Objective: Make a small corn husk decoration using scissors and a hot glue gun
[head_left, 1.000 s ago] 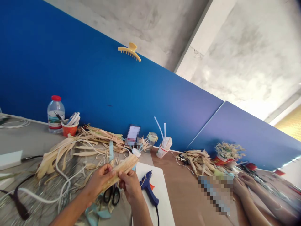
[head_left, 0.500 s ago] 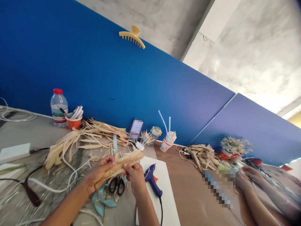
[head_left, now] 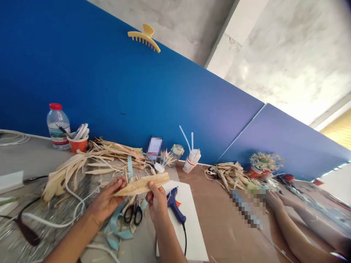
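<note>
Husks [head_left: 59, 179] are lying well left of the glue gun [head_left: 177, 210], the left hand [head_left: 109, 197] is gripping one end of a husk strip [head_left: 138, 186] nearer that glue gun, and the right hand [head_left: 157, 199] is pinching the husk strip beside it.

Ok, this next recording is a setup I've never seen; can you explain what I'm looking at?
There is no machine here. One camera, worn on a person's head, looks forward and down at their bare hands. The right hand pinches a long, pale-yellow strip of dried leaf; its other end rests against the left hand. Below lie black-handled metal scissors. On the grey-and-brown tabletop, a blue pistol-shaped glue gun lies on a white sheet. Farther back are a heap of dried leaves and a clear plastic bottle with a red cap. At the right, a co-worker's hands show.
</note>
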{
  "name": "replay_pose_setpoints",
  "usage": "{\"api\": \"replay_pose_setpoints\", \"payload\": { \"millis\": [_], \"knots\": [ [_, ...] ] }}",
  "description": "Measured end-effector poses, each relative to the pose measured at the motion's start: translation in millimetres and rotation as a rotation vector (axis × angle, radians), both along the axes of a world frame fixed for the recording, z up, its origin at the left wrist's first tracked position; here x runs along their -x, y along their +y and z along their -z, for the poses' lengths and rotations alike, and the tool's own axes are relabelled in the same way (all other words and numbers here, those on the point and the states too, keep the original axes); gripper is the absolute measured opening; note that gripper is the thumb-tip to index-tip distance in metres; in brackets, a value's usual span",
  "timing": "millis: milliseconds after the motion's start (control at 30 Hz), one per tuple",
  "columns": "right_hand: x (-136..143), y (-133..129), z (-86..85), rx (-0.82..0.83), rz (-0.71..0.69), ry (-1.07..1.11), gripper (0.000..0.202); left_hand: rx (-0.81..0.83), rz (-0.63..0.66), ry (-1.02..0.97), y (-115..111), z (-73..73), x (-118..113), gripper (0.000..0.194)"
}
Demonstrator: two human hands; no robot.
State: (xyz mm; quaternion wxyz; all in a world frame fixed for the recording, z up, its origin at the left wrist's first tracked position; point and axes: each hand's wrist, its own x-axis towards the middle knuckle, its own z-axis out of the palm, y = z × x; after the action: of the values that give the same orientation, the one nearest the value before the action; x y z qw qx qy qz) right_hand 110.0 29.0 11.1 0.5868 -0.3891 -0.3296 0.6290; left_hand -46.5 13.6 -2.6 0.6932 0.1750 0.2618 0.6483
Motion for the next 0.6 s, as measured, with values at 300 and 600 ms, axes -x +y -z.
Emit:
{"api": "replay_pose_setpoints", "payload": {
  "millis": [300,600],
  "knots": [
    [11,-1,13.5,-0.063,-0.034,-0.111,0.037,-0.172,0.210,0.390,-20,-7.2,-38,0.029],
    [-1,0,7.1,-0.172,-0.065,-0.286,0.018,0.060,-0.240,0.114,-2,-7.5,-24,0.014]
  ]
}}
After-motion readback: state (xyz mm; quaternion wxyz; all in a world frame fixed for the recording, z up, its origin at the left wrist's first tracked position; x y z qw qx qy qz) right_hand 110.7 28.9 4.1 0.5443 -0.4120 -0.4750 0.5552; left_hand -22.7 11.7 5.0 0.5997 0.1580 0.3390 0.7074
